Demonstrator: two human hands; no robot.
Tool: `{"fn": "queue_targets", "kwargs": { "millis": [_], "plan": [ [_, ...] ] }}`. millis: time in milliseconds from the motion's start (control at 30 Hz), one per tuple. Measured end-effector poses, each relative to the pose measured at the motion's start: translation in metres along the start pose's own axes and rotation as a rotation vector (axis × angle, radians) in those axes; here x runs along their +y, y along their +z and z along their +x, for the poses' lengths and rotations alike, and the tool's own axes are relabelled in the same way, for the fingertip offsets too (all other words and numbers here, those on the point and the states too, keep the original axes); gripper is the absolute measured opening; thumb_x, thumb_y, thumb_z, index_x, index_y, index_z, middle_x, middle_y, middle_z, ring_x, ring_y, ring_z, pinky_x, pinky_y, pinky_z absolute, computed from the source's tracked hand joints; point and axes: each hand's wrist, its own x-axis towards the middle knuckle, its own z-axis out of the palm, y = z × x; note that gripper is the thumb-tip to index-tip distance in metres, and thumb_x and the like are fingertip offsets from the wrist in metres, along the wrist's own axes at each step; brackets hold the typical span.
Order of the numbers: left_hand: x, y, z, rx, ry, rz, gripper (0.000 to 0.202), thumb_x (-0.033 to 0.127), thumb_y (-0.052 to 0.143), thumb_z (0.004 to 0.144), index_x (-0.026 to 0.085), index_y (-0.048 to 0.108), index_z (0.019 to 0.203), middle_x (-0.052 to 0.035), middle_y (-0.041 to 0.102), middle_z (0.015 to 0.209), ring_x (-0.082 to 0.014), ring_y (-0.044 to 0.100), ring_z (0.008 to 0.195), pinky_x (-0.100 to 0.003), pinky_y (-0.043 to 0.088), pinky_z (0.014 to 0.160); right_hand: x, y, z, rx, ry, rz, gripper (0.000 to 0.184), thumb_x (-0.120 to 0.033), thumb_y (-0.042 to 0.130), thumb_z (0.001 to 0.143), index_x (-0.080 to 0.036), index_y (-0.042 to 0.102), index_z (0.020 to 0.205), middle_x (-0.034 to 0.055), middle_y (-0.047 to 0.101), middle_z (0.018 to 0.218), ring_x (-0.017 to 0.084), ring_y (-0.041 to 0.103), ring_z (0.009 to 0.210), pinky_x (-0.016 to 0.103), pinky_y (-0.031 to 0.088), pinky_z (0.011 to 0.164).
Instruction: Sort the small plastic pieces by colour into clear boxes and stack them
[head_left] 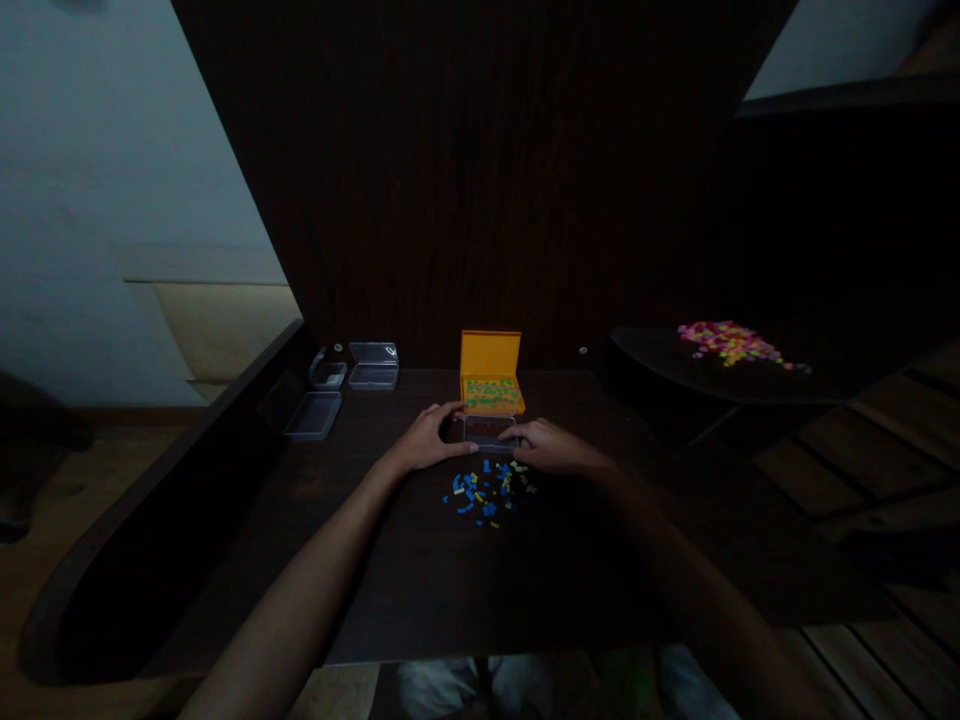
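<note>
A small clear plastic box (pixel 491 447) stands on the dark table in front of me, with something reddish-brown showing along its far part. My left hand (pixel 433 438) is curved around its left end, fingers at the far corner and thumb along the near side. At the right end is my right hand (pixel 544 445), its fingers bent together and the index fingertip over the box; whatever they hold is too small and dark to make out. Closer to me lie loose blue and yellow toy bricks (pixel 487 508). Just behind the clear box is an opened orange case (pixel 490 352) containing green pieces (pixel 491 392).
Clear plastic boxes with raised lids (pixel 373 378) and a shallow clear tray (pixel 313 415) are at the back left. A raised side board (pixel 172 500) bounds the left. On a curved shelf (pixel 645 350) at right lies a heap of pink and yellow pieces (pixel 727 342).
</note>
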Motion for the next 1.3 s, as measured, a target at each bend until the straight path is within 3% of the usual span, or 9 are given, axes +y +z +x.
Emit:
{"fn": "queue_targets", "kwargs": {
  "millis": [467, 633, 800, 933, 1033, 1300],
  "plan": [
    [0.004, -0.003, -0.001, -0.017, -0.004, 0.012, 0.074, 0.054, 0.075, 0.069, 0.021, 0.051, 0.131, -0.0079, 0.065, 0.117, -0.0272, 0.057, 0.11, -0.042, 0.043, 0.099, 0.004, -0.007, -0.009, 0.045, 0.067, 0.073, 0.047, -0.022, 0.049, 0.083, -0.012, 0.06, 0.127, 0.0051, 0.069, 0.078, 0.013, 0.056, 0.06, 0.023, 0.04, 0.06],
    [0.004, -0.002, 0.0, -0.015, -0.027, 0.015, 0.075, 0.054, 0.076, 0.068, 0.02, 0.051, 0.131, -0.0084, 0.064, 0.119, -0.0277, 0.057, 0.111, -0.043, 0.044, 0.099, 0.008, -0.005, -0.011, 0.027, 0.052, 0.134, 0.053, -0.022, 0.05, 0.083, -0.014, 0.053, 0.135, 0.0007, 0.065, 0.068, 0.012, 0.054, 0.056, 0.021, 0.038, 0.055],
    [0.004, -0.002, 0.0, -0.014, -0.017, 0.002, 0.076, 0.053, 0.076, 0.068, 0.02, 0.051, 0.131, -0.0075, 0.065, 0.116, -0.0264, 0.058, 0.11, -0.042, 0.043, 0.1, 0.003, -0.005, -0.02, 0.04, 0.003, 0.136, 0.04, -0.022, 0.052, 0.083, -0.015, 0.065, 0.12, -0.0018, 0.06, 0.065, 0.01, 0.049, 0.055, 0.02, 0.034, 0.053],
    [0.004, -0.002, 0.0, -0.01, -0.032, 0.001, 0.077, 0.053, 0.076, 0.067, 0.019, 0.051, 0.131, -0.0083, 0.065, 0.115, -0.0259, 0.059, 0.108, -0.04, 0.046, 0.096, -0.01, 0.009, -0.038, 0.005, -0.1, 0.162, 0.032, -0.031, 0.055, 0.086, -0.017, 0.069, 0.111, -0.0007, 0.062, 0.069, 0.012, 0.052, 0.06, 0.022, 0.038, 0.061],
    [0.003, -0.002, 0.0, -0.011, -0.03, 0.001, 0.076, 0.053, 0.076, 0.067, 0.02, 0.051, 0.131, -0.0081, 0.065, 0.115, -0.026, 0.059, 0.109, -0.041, 0.046, 0.097, -0.018, 0.026, -0.052, 0.073, -0.138, 0.102, 0.03, -0.032, 0.056, 0.087, -0.022, 0.069, 0.113, 0.001, 0.065, 0.078, 0.014, 0.058, 0.073, 0.025, 0.041, 0.073],
    [0.003, -0.002, 0.0, -0.006, -0.021, -0.007, 0.076, 0.056, 0.074, 0.068, 0.019, 0.051, 0.131, -0.0097, 0.064, 0.117, -0.0276, 0.058, 0.112, -0.043, 0.045, 0.099, -0.028, 0.048, -0.061, 0.109, -0.05, -0.003, 0.03, -0.034, 0.054, 0.09, -0.023, 0.065, 0.115, 0.0046, 0.07, 0.095, 0.018, 0.063, 0.084, 0.03, 0.043, 0.079]
  ]
}}
